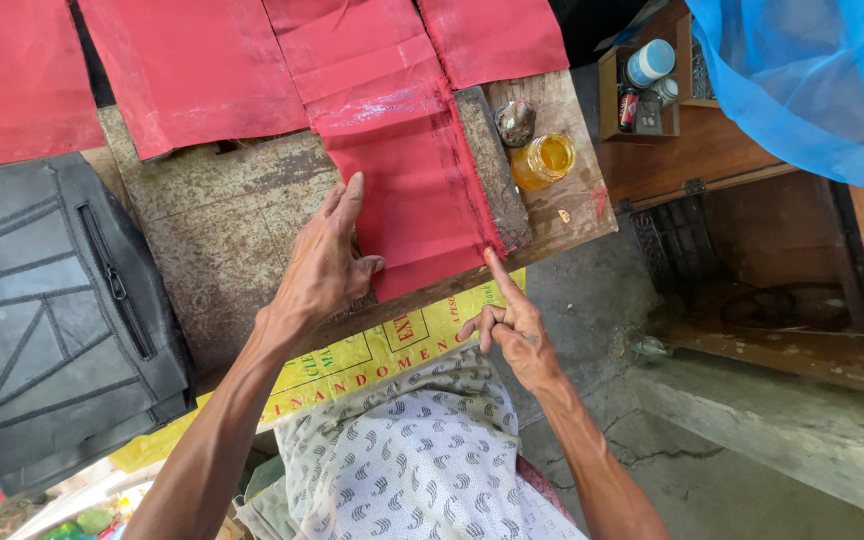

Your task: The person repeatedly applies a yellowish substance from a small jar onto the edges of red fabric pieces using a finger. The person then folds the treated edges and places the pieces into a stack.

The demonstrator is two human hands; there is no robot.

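On the worn, rust-stained worktop (222, 215), a strip of red fabric (417, 200) lies flat, its near end reaching the table's front edge and its far end running up under other red pieces (192, 65) spread across the back. The left hand (324, 262) rests palm down on the strip's left margin, fingers stretched out and flat, grasping nothing, only pressing the cloth to the surface. The right hand (514, 325) is mostly curled, with its index finger extended so the tip touches the strip's near right corner; it holds nothing either. The fabric looks thin, light and limp, with a slight sheen and soft creases, so it would probably slide and wrinkle easily and fold wherever it is lifted; pinching it at a corner or along the darkened right edge seems the surest hold, with a flat palm keeping the rest steady. Beside that right edge lie a grey bar (492, 165), a small round tin (515, 121) and a jar of yellow liquid (543, 160). A dark grey zipped bag panel (52, 310) sits at the left, well apart from both hands, and a yellow printed sack (352, 360) hangs below the table edge.
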